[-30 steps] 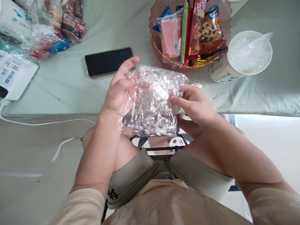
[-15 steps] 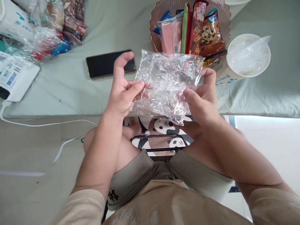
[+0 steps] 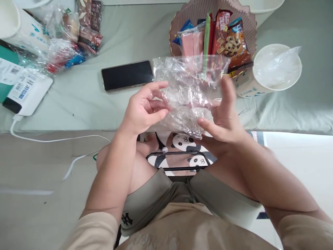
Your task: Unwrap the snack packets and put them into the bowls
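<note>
A crinkled, see-through plastic bag (image 3: 182, 93) is spread between my two hands above the table's front edge. My left hand (image 3: 145, 107) grips its left side, the thumb in front and some fingers visible through the film behind. At the right side, my right hand (image 3: 225, 118) holds the bag between its thumb and the fingers behind, while the index finger is raised and slightly blurred. Beyond the bag stands a pink ribbed bowl (image 3: 177, 21) with packaged snacks, including a cookie packet (image 3: 234, 43) and a pink packet (image 3: 191, 42), partly seen through the film.
Left of the bag lies a black-screened phone (image 3: 127, 75). A paper cup (image 3: 277, 69) with clear plastic inside stands right of the bowl. At far left are wrapped snacks (image 3: 90, 38), another cup (image 3: 28, 29) and a white power bank (image 3: 39, 92) with a cable (image 3: 62, 139).
My left index finger has come down from its raised position toward the bag. My right hand's fingers have shifted and spread along the bag's right side. The view has moved slightly.
</note>
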`<state>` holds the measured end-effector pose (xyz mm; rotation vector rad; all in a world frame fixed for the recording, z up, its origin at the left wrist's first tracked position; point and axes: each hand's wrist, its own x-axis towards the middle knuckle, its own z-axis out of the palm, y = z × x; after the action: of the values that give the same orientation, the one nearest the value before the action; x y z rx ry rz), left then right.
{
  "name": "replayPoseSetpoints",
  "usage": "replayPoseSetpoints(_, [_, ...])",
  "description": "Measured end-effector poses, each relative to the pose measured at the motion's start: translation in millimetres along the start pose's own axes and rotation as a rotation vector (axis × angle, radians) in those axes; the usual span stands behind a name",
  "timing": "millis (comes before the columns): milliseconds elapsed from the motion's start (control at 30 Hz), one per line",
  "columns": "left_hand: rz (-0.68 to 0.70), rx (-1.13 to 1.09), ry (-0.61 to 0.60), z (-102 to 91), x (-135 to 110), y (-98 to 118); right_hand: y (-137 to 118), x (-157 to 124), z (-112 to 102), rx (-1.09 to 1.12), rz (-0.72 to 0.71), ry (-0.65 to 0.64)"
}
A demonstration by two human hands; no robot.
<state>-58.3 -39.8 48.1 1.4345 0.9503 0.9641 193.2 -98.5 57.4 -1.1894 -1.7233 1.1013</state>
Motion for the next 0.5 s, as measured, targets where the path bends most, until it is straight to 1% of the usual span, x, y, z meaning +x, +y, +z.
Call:
replayPoseSetpoints(67, [0.012,0.06,-0.013,1.5,0,-1,0,1,-3,-0.123,-0.06,0.039])
replayPoseSetpoints(133, [0.073,0.142,-0.006,1.8,0,-3,0,2,-5,-0.209,-0.03,0.086])
replayPoseSetpoints(233, [0.208,0.324,0.026,-0.5,2,-7,2,2,-9,-0.21,-0.01,0.125])
replayPoseSetpoints(267, [0.236,0.387,0.045,-1.5,3,-7,3,3,-10,-0.213,-0.007,0.134])
replayPoseSetpoints(333, [0.249,0.474,0.098,-2.6,4,-5,7,4,-12,-0.248,0.009,0.154])
replayPoseSetpoints(433, [0.261,0.478,0.18,-1.4,4,1,8,6,-13,-0.336,0.007,0.216])
replayPoseSetpoints(500, [0.26,0.421,0.161,0.7,4,4,4,7,-12,-0.373,-0.026,0.274])
